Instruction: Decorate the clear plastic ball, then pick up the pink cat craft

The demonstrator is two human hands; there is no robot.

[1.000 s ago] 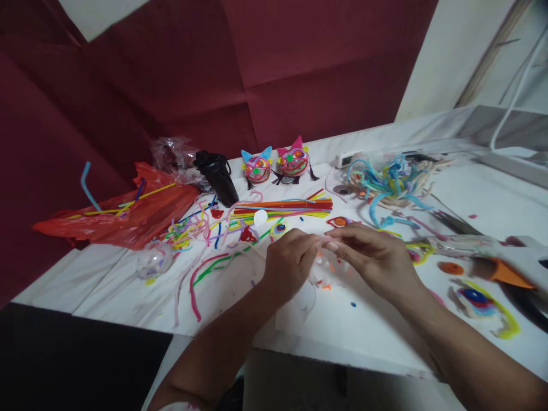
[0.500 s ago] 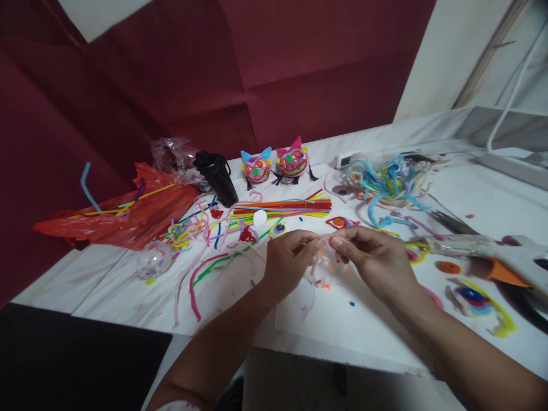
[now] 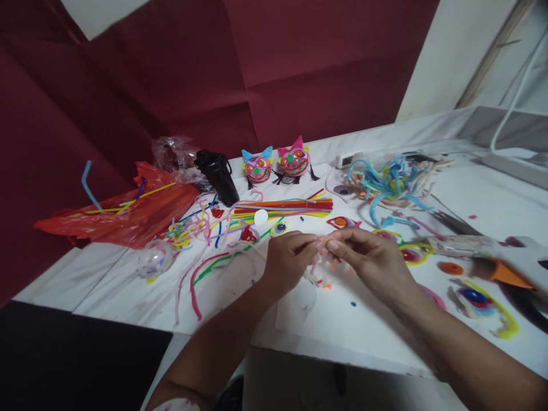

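Observation:
My left hand [image 3: 287, 264] and my right hand [image 3: 375, 264] meet fingertip to fingertip over the white table [image 3: 342, 337]. Each pinches a small pale pink strand [image 3: 324, 238], mostly covered by the fingers. Under them lie pink and orange scraps [image 3: 327, 286] with something clear and plastic. Just beyond the hands are a blue-centred eye shape [image 3: 280, 228] and an orange-centred eye shape [image 3: 340, 222]. A bundle of coloured pipe cleaners [image 3: 282, 206] lies behind these, with a white disc [image 3: 261, 217] at its near edge.
Two decorated cat-like balls [image 3: 257, 169] stand at the back beside a black bottle [image 3: 219, 178]. A red plastic bag [image 3: 124, 220] and a clear ball [image 3: 154, 260] are on the left. At right are tangled blue strands [image 3: 396, 180], dark scissors [image 3: 456, 222] and orange felt [image 3: 511, 273].
The view has shifted very slightly. Both hands remain together, and less of the pink strand shows below the fingertips.

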